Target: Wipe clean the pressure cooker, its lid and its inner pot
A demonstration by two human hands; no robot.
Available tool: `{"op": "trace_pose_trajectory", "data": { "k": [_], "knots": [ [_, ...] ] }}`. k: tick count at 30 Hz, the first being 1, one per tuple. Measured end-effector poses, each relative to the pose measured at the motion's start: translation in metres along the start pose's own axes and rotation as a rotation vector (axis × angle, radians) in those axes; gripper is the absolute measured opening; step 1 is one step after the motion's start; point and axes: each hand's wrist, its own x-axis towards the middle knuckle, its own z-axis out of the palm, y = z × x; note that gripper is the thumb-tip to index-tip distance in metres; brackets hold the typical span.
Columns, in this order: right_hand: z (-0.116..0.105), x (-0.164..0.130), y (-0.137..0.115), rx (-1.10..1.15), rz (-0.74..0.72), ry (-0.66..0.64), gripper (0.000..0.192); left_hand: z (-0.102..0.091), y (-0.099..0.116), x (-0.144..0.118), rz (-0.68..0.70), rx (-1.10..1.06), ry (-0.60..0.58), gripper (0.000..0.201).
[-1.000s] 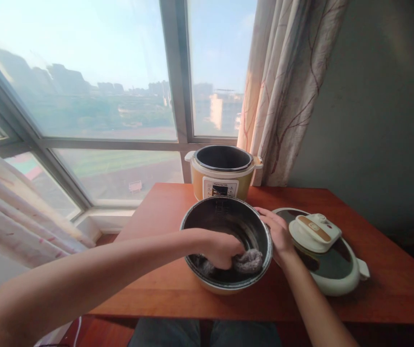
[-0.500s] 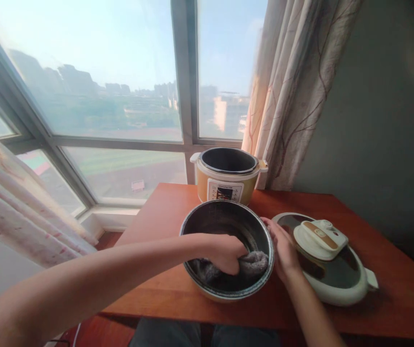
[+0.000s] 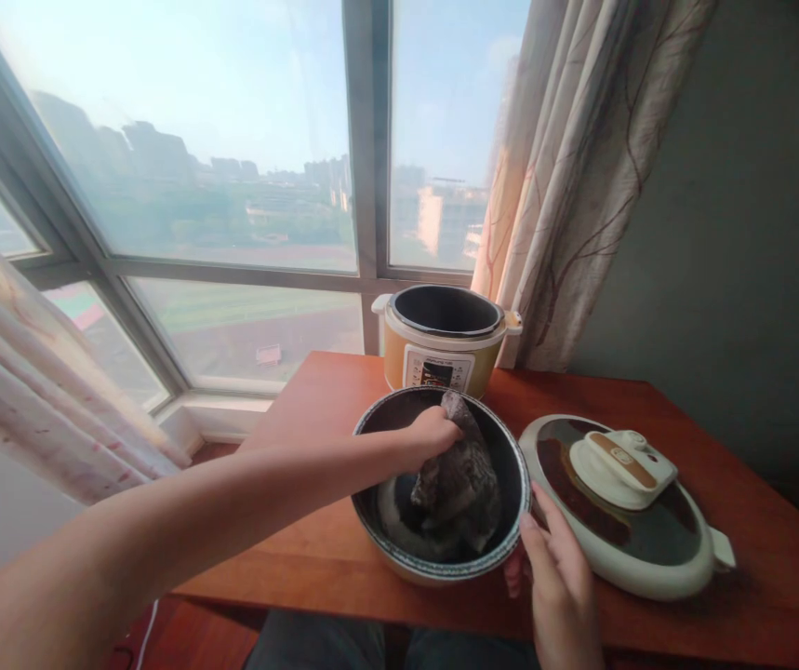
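The left hand (image 3: pixel 431 435) now lifts the gray cloth (image 3: pixel 456 479) up out of the pot (image 3: pixel 441 558) (pinched tight). The right hand (image 3: pixel 556 582) has slid down, open, touching the pot's near side.

Home: curtained window (image 3: pixel 232 186), rice cooker (image 3: pixel 445 349)

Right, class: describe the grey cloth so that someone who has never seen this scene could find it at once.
Start at the red-brown wooden table by the window. At its near edge sits a dark inner pot, in front of the yellow cooker base and left of the white lid. The cloth hangs inside it, pinched by the left hand: the only soft, crumpled thing there.
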Motion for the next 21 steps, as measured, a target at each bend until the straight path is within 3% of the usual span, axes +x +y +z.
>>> {"op": "trace_pose_trajectory", "data": {
  "k": [5, 10, 15, 21],
  "knots": [
    [0.004, 0.005, -0.004, -0.028, 0.006, -0.057, 0.082, -0.004, 0.004, -0.007, -0.019, -0.037, -0.036, 0.028],
    [0.006, 0.012, -0.008, -0.071, 0.003, -0.118, 0.079, 0.005, 0.011, -0.016, 0.067, 0.254, -0.148, 0.035],
    [0.004, 0.021, -0.007, -0.048, -0.009, -0.129, 0.075, 0.000, 0.014, -0.036, 0.376, 0.732, -0.366, 0.038],
    [0.001, 0.040, -0.009, 0.014, -0.007, -0.095, 0.074, -0.028, 0.007, -0.054, 0.561, 1.068, -0.730, 0.031]
  ]
}}
